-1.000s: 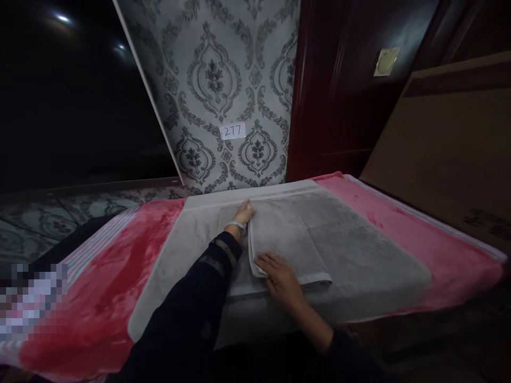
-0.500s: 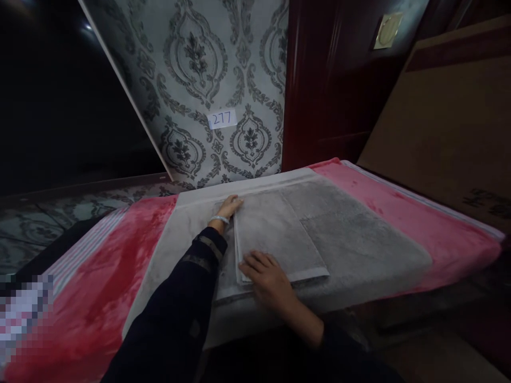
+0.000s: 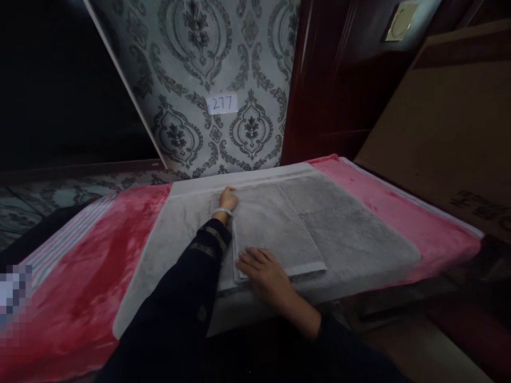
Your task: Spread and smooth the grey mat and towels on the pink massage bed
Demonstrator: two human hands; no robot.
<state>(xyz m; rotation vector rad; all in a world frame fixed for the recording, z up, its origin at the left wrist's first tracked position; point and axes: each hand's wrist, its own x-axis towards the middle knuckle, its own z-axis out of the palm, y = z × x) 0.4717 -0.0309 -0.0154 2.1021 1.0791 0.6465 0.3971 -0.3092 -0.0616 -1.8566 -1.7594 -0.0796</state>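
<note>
A folded grey towel (image 3: 263, 223) lies in layers, its stacked edges showing on the left side and a pale band along its near edge. Under it, a larger grey cloth (image 3: 351, 234) is spread flat. My left hand (image 3: 228, 199), with a bracelet at the wrist, is closed at the towel's far left corner; its fingertips are partly hidden. Near the front left corner, my right hand (image 3: 265, 271) rests palm down on the towel, fingers stretched out.
A red and pink blanket (image 3: 115, 266) with a striped edge covers the surface beneath the grey cloth. Behind stands a patterned wall with a paper label (image 3: 222, 103) marked 277. A dark screen (image 3: 67, 85) is at left, a large cardboard box (image 3: 447, 117) at right.
My left hand's fingers have drawn in at the towel's far corner, where they stretched along the edge before. The right hand stays nearly in place. The camera view has shifted slightly.
</note>
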